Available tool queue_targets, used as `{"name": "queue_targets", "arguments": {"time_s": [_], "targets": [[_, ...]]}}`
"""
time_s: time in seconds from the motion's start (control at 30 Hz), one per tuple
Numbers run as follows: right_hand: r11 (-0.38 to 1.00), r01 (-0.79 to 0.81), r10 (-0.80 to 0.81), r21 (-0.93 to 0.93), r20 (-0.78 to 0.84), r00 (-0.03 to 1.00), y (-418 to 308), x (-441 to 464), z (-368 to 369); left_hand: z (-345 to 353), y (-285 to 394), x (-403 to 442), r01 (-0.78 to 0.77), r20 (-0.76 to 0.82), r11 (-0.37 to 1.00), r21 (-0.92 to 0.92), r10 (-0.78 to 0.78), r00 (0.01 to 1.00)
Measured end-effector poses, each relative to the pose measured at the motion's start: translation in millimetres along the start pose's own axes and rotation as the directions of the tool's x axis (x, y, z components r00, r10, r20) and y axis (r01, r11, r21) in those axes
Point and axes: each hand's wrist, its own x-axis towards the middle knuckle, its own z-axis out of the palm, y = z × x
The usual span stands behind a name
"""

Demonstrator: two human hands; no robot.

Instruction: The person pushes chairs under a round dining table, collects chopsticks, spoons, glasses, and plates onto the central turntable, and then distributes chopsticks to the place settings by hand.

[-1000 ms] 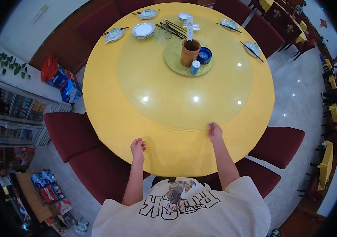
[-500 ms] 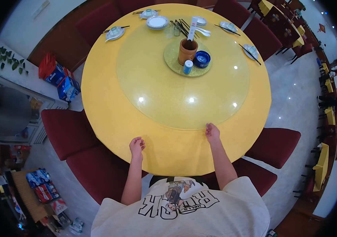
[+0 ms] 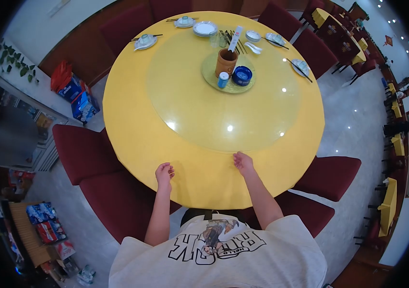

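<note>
My left hand [image 3: 164,174] hovers over or rests on the near left of the yellow tablecloth [image 3: 132,139], its fingers loosely bent and holding nothing visible. At the near rim of the glass turntable [image 3: 199,137] is my right hand [image 3: 243,162], fingers bent, seemingly touching the edge. On the turntable's centre, a round plate [image 3: 209,79] carries a brown pot [image 3: 226,62], a blue-and-white can [image 3: 222,80] and a blue ashtray [image 3: 242,75]. Farther back on the glass sit stacked white plates [image 3: 205,29], chopsticks [image 3: 224,38], small plates [image 3: 252,36] and white spoons [image 3: 253,48].
Place settings with bowls and chopsticks line the table's far side, such as the left setting [image 3: 145,42] and the right setting [image 3: 300,67]. Dark red chairs [image 3: 327,177] surround the table. Red and blue boxes [image 3: 72,93] stand by the left wall.
My right hand has moved left along the turntable's near rim. The turntable has rotated clockwise, carrying the plates and spoons at its far side rightward. My left hand has hardly moved.
</note>
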Motion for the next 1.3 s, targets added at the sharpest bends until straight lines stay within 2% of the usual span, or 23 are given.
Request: {"name": "queue_targets", "arguments": {"time_s": [0.13, 0.23, 0.37, 0.43, 0.53, 0.6, 0.67, 0.7, 0.73, 0.77, 0.83, 0.87, 0.93, 0.97, 1.0, 1.07, 1.1, 1.13, 1.17, 1.2, 1.23, 1.27, 1.3], "targets": [[0.993, 0.060, -0.060, -0.098, 0.004, 0.998, 20, -75, -1, -8, -7, -29, 0.009, 0.028, 0.999, 0.032, -0.010, 1.000], [0.935, 0.129, -0.096, -0.331, 0.113, 0.989, 51, -161, -24, -3, -23, -68, 0.016, 0.104, 0.996, 0.086, -0.025, 0.994], [0.880, 0.247, -0.180, -0.407, 0.194, 0.964, 116, -260, -87, 24, -57, -119, -0.009, 0.263, 0.975, 0.223, -0.052, 0.963], [0.860, 0.321, -0.254, -0.398, 0.213, 0.944, 151, -322, -126, 39, -87, -144, -0.105, 0.412, 0.955, 0.276, -0.019, 0.911], [0.870, 0.393, -0.368, -0.298, 0.140, 0.919, 228, -425, -208, 59, -128, -232, -0.156, 0.541, 0.928, 0.338, -0.056, 0.839], [0.895, 0.391, -0.395, -0.213, 0.025, 0.918, 277, -480, -262, 76, -163, -289, -0.203, 0.662, 0.902, 0.381, -0.113, 0.741], [0.912, 0.373, -0.406, -0.171, -0.246, 0.880, 320, -534, -310, 93, -201, -360, -0.218, 0.748, 0.892, 0.395, -0.174, 0.641], [0.905, 0.397, -0.425, -0.154, -0.273, 0.863, 337, -556, -330, 102, -219, -397, -0.234, 0.779, 0.888, 0.395, -0.189, 0.597], [0.915, 0.400, -0.388, -0.063, -0.412, 0.824, 354, -578, -350, 110, -235, -439, -0.242, 0.804, 0.889, 0.389, -0.199, 0.561], [0.913, 0.408, -0.336, 0.021, -0.528, 0.780, 352, -574, -349, 127, -231, -449, -0.261, 0.824, 0.887, 0.380, -0.197, 0.531], [0.907, 0.417, -0.328, 0.065, -0.513, 0.793, 363, -600, -386, 138, -249, -531, -0.343, 0.872, 0.878, 0.335, -0.150, 0.466], [0.912, 0.391, -0.285, 0.123, -0.497, 0.819, 355, -585, -367, 149, -237, -525, -0.436, 0.891, 0.852, 0.289, -0.073, 0.448], [0.922, 0.386, -0.354, 0.029, -0.337, 0.872, 332, -562, -367, 158, -225, -530, -0.836, 0.942, 0.535, 0.121, 0.205, 0.268], [0.916, 0.399, -0.393, -0.031, -0.252, 0.884, 314, -558, -371, 160, -222, -534, -0.884, 0.944, 0.452, 0.117, 0.227, 0.241], [0.884, 0.432, -0.460, -0.181, -0.167, 0.872, 305, -535, -371, 164, -211, -522, -0.925, 0.947, 0.368, 0.097, 0.253, 0.200], [0.770, 0.541, -0.596, -0.338, -0.080, 0.799, 271, -527, -384, 176, -205, -507, -0.932, 0.949, 0.308, 0.193, 0.184, 0.257], [0.785, 0.523, -0.582, -0.333, -0.103, 0.807, 257, -528, -381, 184, -199, -491, -0.935, 0.939, 0.282, 0.214, 0.204, 0.277], [0.724, 0.542, -0.625, -0.427, -0.074, 0.777, 239, -542, -395, 196, -207, -489, -0.934, 0.928, 0.264, 0.241, 0.219, 0.301], [0.637, 0.560, -0.674, -0.529, -0.031, 0.738, 216, -553, -421, 211, -223, -486, -0.942, 0.926, 0.258, 0.217, 0.251, 0.282], [0.604, 0.515, -0.647, -0.609, 0.002, 0.762, 212, -553, -453, 240, -235, -486, -0.951, 0.915, 0.255, 0.175, 0.315, 0.253], [0.642, 0.422, -0.594, -0.640, -0.067, 0.802, 204, -546, -481, 263, -234, -494, -0.912, 0.906, 0.302, 0.279, 0.231, 0.354], [0.700, 0.313, -0.508, -0.642, -0.140, 0.850, 210, -546, -516, 290, -247, -514, -0.903, 0.902, 0.311, 0.295, 0.221, 0.371], [0.754, 0.301, -0.513, -0.584, -0.239, 0.824, 217, -553, -542, 313, -258, -537, -0.857, 0.909, 0.460, 0.233, 0.210, 0.360]]}}
